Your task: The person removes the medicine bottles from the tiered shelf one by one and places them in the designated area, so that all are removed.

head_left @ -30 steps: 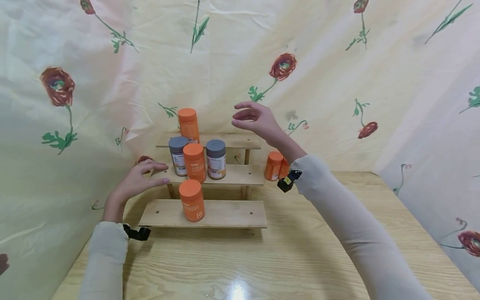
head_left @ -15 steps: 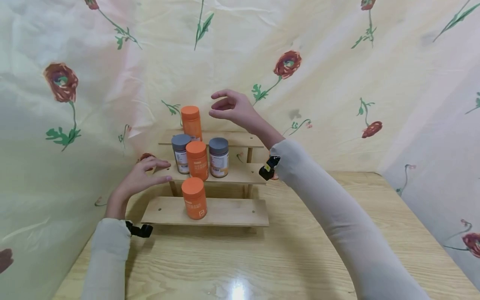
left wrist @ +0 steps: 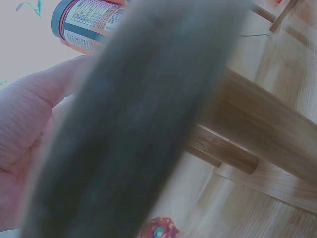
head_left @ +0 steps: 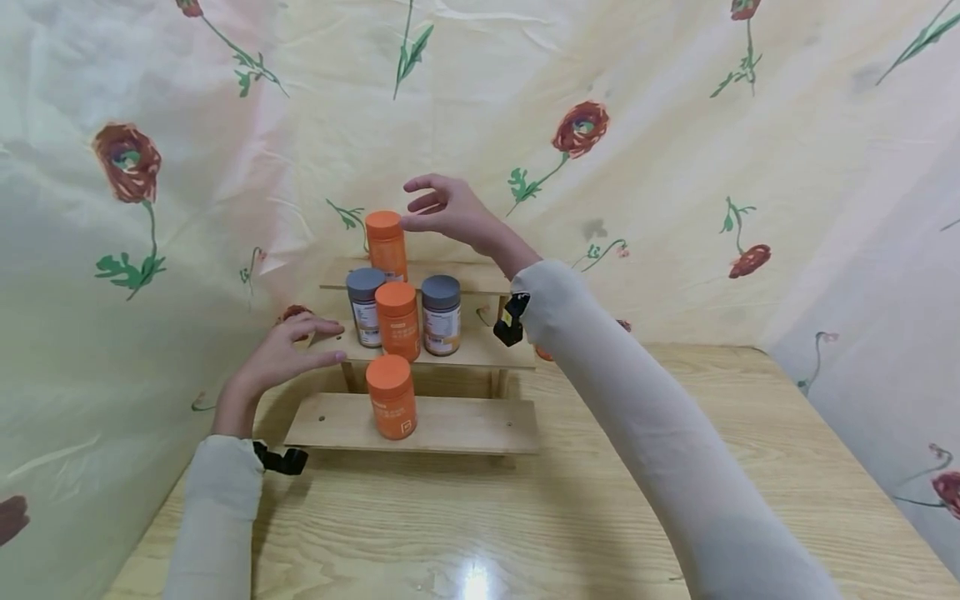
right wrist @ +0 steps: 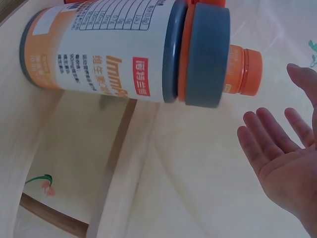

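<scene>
On the top tier of a wooden stand [head_left: 495, 421] stands an orange-lidded jar [head_left: 387, 250]. My right hand [head_left: 453, 215] is raised at its right, thumb tip close to the lid; the right wrist view shows a gap between the fingers and that jar. Below, an orange jar [head_left: 399, 325] stands between a grey-lidded jar on the left [head_left: 367, 312] and another grey-lidded jar on the right [head_left: 442, 321]. My left hand [head_left: 288, 354] is at the middle tier's left end, fingers stretched toward the left grey-lidded jar, holding nothing. One more orange jar [head_left: 392, 404] stands on the lowest tier.
Right of the stand, an orange jar [head_left: 543, 353] is mostly covered by my right sleeve [head_left: 622, 375]. A flowered cloth [head_left: 660, 192] hangs behind and beside the wooden table [head_left: 420, 525]. A blurred dark band [left wrist: 138, 119] blocks much of the left wrist view.
My right hand has moved left, from past the stand's right part to beside the top orange jar. Its sleeve now covers most of the jars at the right. The left hand stays put.
</scene>
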`<action>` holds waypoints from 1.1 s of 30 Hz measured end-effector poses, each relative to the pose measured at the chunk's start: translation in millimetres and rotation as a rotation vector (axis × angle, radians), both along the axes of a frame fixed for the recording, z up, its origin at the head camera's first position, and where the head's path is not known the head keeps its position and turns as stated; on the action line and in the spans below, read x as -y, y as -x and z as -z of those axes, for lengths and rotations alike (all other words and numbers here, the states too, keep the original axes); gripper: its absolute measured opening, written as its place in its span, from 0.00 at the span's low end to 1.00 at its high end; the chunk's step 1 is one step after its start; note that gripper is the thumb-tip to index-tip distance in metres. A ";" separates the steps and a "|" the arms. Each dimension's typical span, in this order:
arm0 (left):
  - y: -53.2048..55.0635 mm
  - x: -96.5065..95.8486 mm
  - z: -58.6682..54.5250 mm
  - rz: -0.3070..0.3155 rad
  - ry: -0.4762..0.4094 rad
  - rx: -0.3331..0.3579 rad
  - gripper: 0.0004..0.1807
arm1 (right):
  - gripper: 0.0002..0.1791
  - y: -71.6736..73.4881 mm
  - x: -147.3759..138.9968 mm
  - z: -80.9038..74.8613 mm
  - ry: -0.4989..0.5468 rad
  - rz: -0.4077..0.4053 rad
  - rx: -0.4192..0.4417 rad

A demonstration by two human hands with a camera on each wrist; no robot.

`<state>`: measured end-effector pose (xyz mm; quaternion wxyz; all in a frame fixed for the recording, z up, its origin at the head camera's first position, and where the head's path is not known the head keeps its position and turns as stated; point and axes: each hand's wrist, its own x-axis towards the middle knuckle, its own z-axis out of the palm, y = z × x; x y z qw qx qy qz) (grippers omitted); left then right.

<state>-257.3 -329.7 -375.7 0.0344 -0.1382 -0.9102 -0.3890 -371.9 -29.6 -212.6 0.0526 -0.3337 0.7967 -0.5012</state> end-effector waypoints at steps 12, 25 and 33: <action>-0.1 -0.5 0.5 0.013 -0.009 -0.004 0.30 | 0.37 9.3 14.4 19.0 0.001 -0.040 0.101; 0.8 -1.9 4.8 0.011 -0.011 -0.024 0.31 | 0.31 14.9 23.0 36.6 0.030 -0.017 0.182; 0.4 -2.0 3.2 0.006 -0.003 -0.036 0.29 | 0.29 14.7 29.7 42.4 0.055 -0.034 0.142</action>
